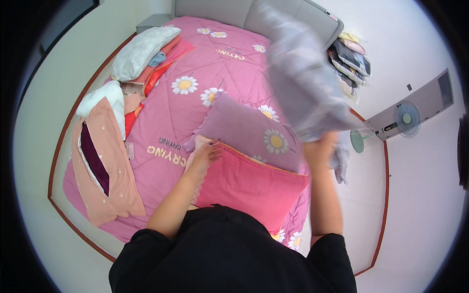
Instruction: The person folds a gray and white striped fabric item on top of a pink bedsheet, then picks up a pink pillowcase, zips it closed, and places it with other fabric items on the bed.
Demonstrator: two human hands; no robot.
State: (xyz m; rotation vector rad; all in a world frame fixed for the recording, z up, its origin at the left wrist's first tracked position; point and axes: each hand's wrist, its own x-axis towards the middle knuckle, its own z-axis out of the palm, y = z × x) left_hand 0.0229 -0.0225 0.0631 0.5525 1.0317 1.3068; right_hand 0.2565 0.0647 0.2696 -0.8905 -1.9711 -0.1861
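My right hand (320, 146), raised on the right, is closed round a light grey-lavender cloth (308, 83). The cloth hangs in the air over the bed's right side, smeared by motion, so its exact kind is unclear. My left hand (207, 155) lies on the upper left corner of a bright pink dotted pillow (254, 190), its fingers apart. That pillow has a lace strip along its left side and lies in front of my body. Behind it, partly covered, is a mauve pillow (244, 119) with a ruffled edge and a daisy print.
The pink daisy quilt (161, 117) covers the bed, with a grey headboard (220, 10) at the far end. A peach cover (117, 171), folded cloths and a white pillow (141, 53) lie left. Bagged bedding (349, 63) and a fan (407, 119) are right.
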